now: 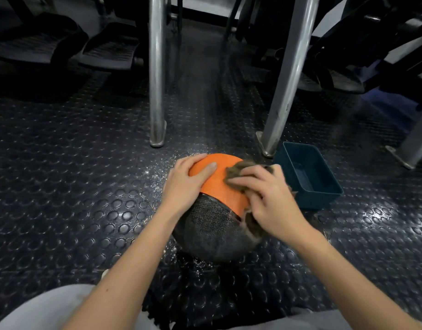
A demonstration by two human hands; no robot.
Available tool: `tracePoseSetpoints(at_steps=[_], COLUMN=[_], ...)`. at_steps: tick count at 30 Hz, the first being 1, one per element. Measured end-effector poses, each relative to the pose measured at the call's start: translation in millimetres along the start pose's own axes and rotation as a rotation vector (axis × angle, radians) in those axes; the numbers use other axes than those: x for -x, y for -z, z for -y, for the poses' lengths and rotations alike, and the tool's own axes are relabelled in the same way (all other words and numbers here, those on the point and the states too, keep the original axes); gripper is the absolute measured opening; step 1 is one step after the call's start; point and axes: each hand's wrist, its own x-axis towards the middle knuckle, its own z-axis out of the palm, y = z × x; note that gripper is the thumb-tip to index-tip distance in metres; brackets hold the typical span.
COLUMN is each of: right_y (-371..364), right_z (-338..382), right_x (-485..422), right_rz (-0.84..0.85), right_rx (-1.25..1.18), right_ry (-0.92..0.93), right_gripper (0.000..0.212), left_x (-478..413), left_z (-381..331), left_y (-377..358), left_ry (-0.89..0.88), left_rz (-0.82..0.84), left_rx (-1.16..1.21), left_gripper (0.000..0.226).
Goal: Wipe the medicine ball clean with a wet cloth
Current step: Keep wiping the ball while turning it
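On the studded rubber floor (74,175), centre of the frame: the medicine ball (212,220) sits in front of my knees, orange panel uppermost and dark textured panel toward me, as I wipe it. My left grip (186,184) lies spread over the ball's upper-left shoulder, fingers relaxed and holding nothing, thumb across the orange, simply steadying. My right grip (264,196) is closed around the bunched brown cloth (241,166), pressing it to the ball's right side where orange meets dark; a tail of cloth hangs at lower right. A blue tub (300,146) stands just beside the ball at the right of the frame, near the foot of a slanted metal leg (288,75). Whether it holds water I cannot tell. Glittering specks, droplets or grit, dot the floor around the ball.

To do this well, I judge, the left must pin the ball so it cannot roll under the stroke — then turn it a panel at a time. The cloth wants spreading flatter for more contact, with firmer pressure on the dark panel, whose texture likely traps dirt. The underside — resting on the floor — will need a turn upward.
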Motion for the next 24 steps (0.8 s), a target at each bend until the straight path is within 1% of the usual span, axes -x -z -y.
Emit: tracePoseSetpoints(at_steps=[1, 2, 3, 5, 7, 8, 9, 12, 13, 14, 15, 18, 20, 21, 22, 24], right_y=[-1.5, -2.1, -2.1, -0.5, 5.3, 6.7, 7.0, 0.3, -1.6, -1.4, -0.3, 3.3, 8.7, 9.0, 8.2, 5.2], right_z=[4.0, 0.8, -7.4, -28.5, -37.5, -33.0, -23.8, 8.7, 13.9, 12.4, 5.6, -28.3, -36.5, -32.3, -24.7, -5.6], right_x=[5.0, 3.4, -0.6, -10.9, -12.9, -11.6, -8.5, 10.8, 16.2, 16.6, 12.7, -4.8, -5.7, -2.8, 2.3, 14.8], right_rz=[0.009, 0.025, 0.039, 0.037, 0.029, 0.025, 0.017, -0.013, -0.004, 0.01, 0.014, -0.017, -0.033, -0.037, -0.044, -0.067], right_rx=[0.0, -0.003, -0.009, -0.022, -0.051, -0.052, -0.042, -0.074, -0.1, -0.121, -0.122, -0.126, -0.138, -0.124, -0.102, -0.064], right_ry=[0.063, 0.081, 0.036, -0.127, -0.264, -0.285, -0.254, -0.025, 0.029, 0.045, 0.019, -0.216, -0.322, -0.331, -0.302, -0.146], right_gripper=[0.036, 0.038, 0.04, 0.045, 0.044, 0.041, 0.039, 0.037, 0.038, 0.038, 0.038, 0.044, 0.045, 0.043, 0.04, 0.036], left_x=[0.3, 0.4, 1.2, 3.0, 4.9, 4.8, 4.5, 3.9, 4.4, 5.4, 5.8, 5.9, 6.9, 7.2, 6.8, 3.9], left_z=[1.3, 1.3, 2.4, 1.8, -1.5, -3.7, -4.9, -6.2, -6.1, -6.0, -6.1, -6.0, -8.3, -9.6, -9.9, -9.5], left_y=[0.7, 1.9, 2.3, 1.7, -1.1, -2.4, -3.2, -2.8, -2.0, -0.9, 0.1, -0.4, -4.3, -5.6, -6.7, -6.0], left_ry=[0.002, -0.003, -0.008, -0.019, -0.022, -0.023, -0.02, -0.029, -0.036, -0.043, -0.046, -0.039, -0.062, -0.062, -0.057, -0.048], left_rz=[0.008, 0.018, 0.027, 0.027, 0.028, 0.029, 0.026, 0.007, 0.009, 0.019, 0.033, 0.07, 0.073, 0.07, 0.065, 0.06], left_rx=[0.012, 0.02, 0.024, 0.024, 0.0, -0.016, -0.025, 0.011, 0.039, 0.052, 0.046, -0.01, -0.048, -0.064, -0.067, -0.028], left_gripper=[0.041, 0.038, 0.037, 0.039, 0.04, 0.04, 0.04, 0.037, 0.037, 0.037, 0.038, 0.042, 0.047, 0.051, 0.053, 0.053])
